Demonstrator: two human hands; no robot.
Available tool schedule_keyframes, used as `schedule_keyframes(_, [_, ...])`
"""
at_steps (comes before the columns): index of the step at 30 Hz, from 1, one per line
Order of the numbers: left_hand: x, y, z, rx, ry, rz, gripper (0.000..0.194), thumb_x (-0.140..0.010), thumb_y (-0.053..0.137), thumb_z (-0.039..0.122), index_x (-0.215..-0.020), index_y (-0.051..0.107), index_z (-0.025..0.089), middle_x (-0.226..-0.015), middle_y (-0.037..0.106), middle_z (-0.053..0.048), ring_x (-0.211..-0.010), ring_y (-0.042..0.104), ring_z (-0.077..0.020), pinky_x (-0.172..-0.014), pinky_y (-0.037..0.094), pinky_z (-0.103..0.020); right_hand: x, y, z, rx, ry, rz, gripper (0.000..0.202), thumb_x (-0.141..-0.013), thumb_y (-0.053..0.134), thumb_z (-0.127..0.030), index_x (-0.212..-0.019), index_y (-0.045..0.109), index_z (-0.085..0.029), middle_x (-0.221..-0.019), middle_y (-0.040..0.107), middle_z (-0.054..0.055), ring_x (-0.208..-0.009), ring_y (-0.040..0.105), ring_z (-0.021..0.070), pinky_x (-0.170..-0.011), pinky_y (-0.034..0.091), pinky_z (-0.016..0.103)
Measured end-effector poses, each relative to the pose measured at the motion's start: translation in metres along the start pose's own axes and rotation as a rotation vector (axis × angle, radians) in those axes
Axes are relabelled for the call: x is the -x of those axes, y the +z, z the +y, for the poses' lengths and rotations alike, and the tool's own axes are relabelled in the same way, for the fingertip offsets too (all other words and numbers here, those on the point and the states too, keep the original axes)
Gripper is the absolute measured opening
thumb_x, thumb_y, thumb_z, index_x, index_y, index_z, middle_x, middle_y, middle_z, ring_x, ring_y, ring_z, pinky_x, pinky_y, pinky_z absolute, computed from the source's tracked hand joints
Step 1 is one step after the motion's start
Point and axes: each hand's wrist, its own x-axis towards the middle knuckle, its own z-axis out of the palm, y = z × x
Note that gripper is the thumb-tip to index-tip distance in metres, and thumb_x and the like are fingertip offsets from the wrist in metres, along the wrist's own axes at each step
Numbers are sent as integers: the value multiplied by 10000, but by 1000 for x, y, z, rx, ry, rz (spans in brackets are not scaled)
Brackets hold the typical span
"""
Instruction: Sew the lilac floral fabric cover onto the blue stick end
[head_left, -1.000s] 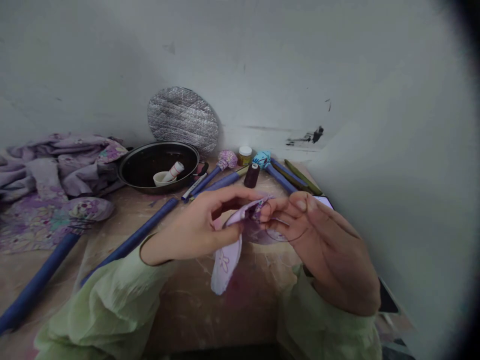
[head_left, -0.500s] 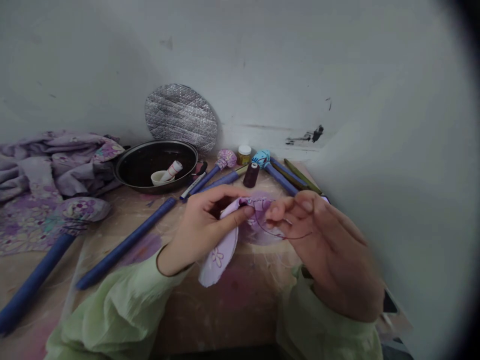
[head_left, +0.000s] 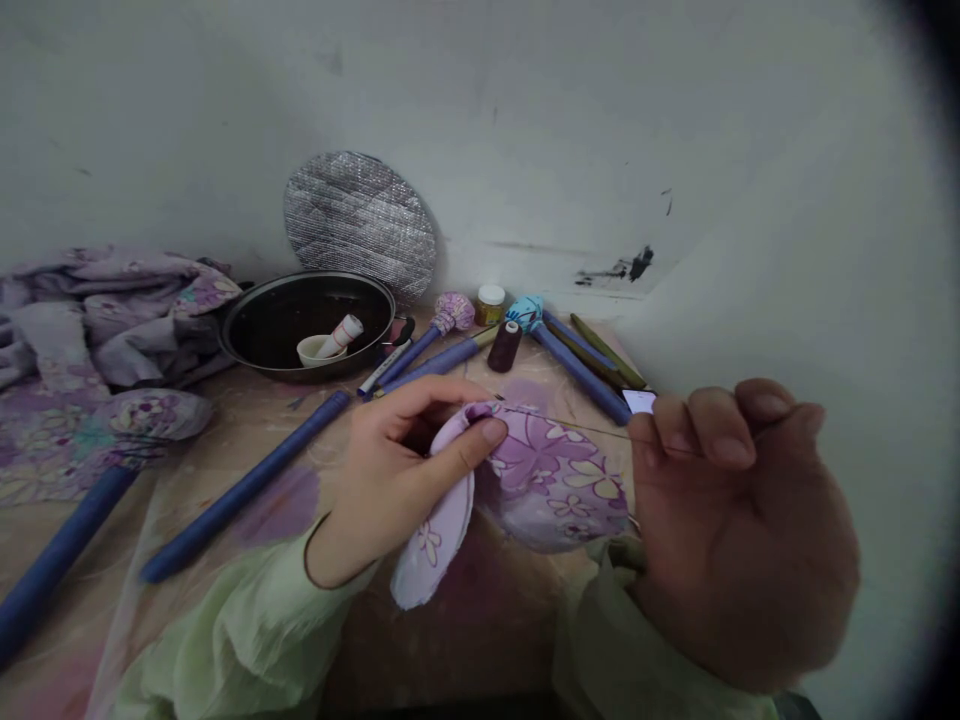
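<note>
My left hand [head_left: 401,480] pinches a lilac floral cloth [head_left: 559,475] between thumb and fingers; a paler flap of it hangs below the thumb. From the pinched edge a dark thread [head_left: 574,424] runs taut to my right hand [head_left: 739,510]. The right fingers are curled around the thread, palm towards me. Whether a needle is in those fingers is hidden. Behind the cloth stands a dark maroon thread spool [head_left: 505,347].
A black pan [head_left: 255,335] holds a small white cup [head_left: 311,350] with a white roll in it. A silver round pad [head_left: 360,220] leans on the wall. Blue rods [head_left: 244,490], some cloth-headed, a jar [head_left: 490,304] and crumpled floral fabric [head_left: 45,340] surround the work.
My right hand has moved right, away from the left, and its fingers have curled in. The loose thread is now stretched straight, and more of the floral cloth shows.
</note>
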Motion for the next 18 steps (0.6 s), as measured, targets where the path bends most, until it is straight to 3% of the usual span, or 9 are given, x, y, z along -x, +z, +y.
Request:
schedule_keyframes(4, [0,-1,-1,-38,81,-3,101,-774,759,124,-836,727,198,-793,744,32,-694,678,-78,-640,557,-135,8,-1,1,172,-8,-123,145,-924,630,-278,-811,661,-194,-596,493,-51,-431,402,50,-376,346,175])
schedule_keyframes(7, [0,0,-2,-90,140,7,116,-789,748,109,-851,724,205,-839,750,26,-757,696,-92,-684,569,-154,16,-2,2,342,23,-222,104,-931,627,-256,-857,688,-215,-614,574,-41,-396,473,42,-333,340,167])
schedule_keyframes(10, [2,2,-2,-160,178,66,144,-782,757,105,-868,722,215,-821,758,39,-735,706,-95,-677,578,-169,21,-2,3,414,64,-343,102,-930,620,-205,-933,714,-246,-642,628,-35,-410,546,48,-353,413,152])
schedule_keyframes(14, [5,2,-3,-206,244,104,158,-774,766,104,-869,715,220,-807,760,47,-715,712,-107,-674,593,-200,25,0,5,453,80,-383,211,-917,617,-138,-1007,736,-288,-721,687,-38,-497,630,53,-425,513,121])
schedule_keyframes(18, [7,2,-2,-232,286,102,156,-792,750,108,-885,716,228,-852,763,34,-772,717,-129,-734,604,-244,26,5,7,612,-29,-415,254,-840,669,-66,-961,748,-274,-733,726,-67,-568,652,36,-548,549,82])
